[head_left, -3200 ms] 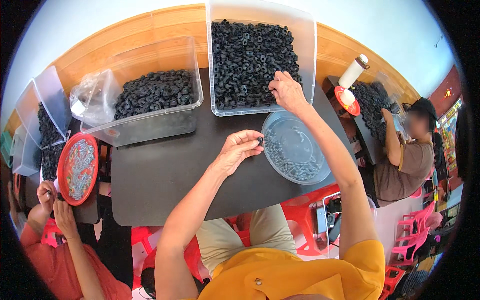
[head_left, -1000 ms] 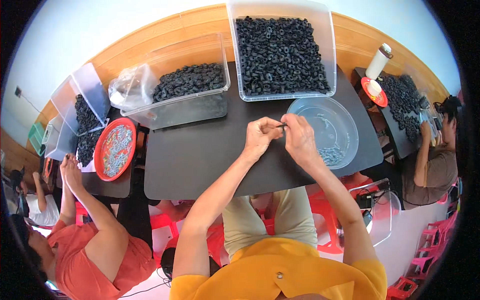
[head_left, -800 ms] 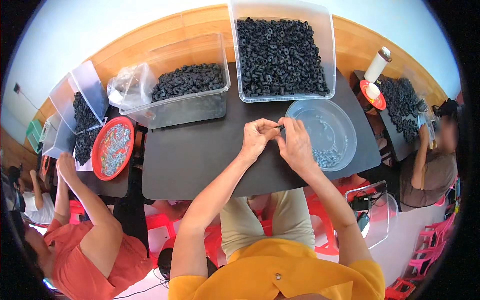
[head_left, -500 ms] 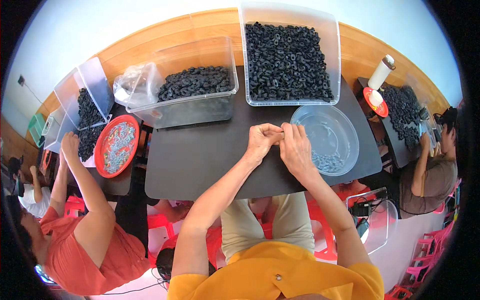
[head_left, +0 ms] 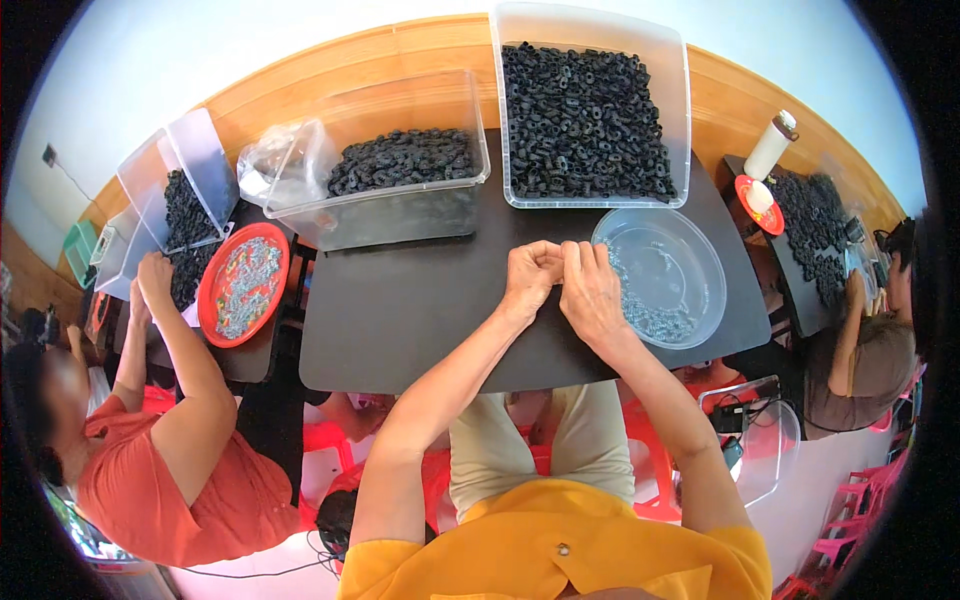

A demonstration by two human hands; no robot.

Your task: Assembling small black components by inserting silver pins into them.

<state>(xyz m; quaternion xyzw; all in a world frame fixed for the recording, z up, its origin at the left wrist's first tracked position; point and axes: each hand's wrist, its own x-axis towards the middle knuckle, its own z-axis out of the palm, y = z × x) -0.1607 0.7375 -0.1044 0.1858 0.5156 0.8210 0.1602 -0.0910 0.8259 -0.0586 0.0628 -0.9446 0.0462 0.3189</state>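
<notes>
My left hand (head_left: 531,275) and my right hand (head_left: 592,287) meet over the dark table, fingertips pinched together. Whatever sits between them is too small and too covered by the fingers to make out. Just right of my right hand is a round clear plastic basin (head_left: 690,255), with small shiny metal pieces (head_left: 655,322) gathered along its lower and left side. Beyond the hands stands a large clear bin (head_left: 597,205) full of small black ring-like parts (head_left: 585,125). A second clear bin (head_left: 400,212), at the back left, holds more black parts (head_left: 405,160).
The dark table (head_left: 400,310) has rounded front corners. At left, a person in a red top (head_left: 190,480) works beside a red tray (head_left: 208,300) of small metal pieces. Another person (head_left: 865,360) sits at a right-hand table with black parts and a white bottle (head_left: 772,148).
The whole view has shifted slightly, so the scene sits a little further right. My hands stay together in nearly the same pinch. The person at left has moved their hands slightly.
</notes>
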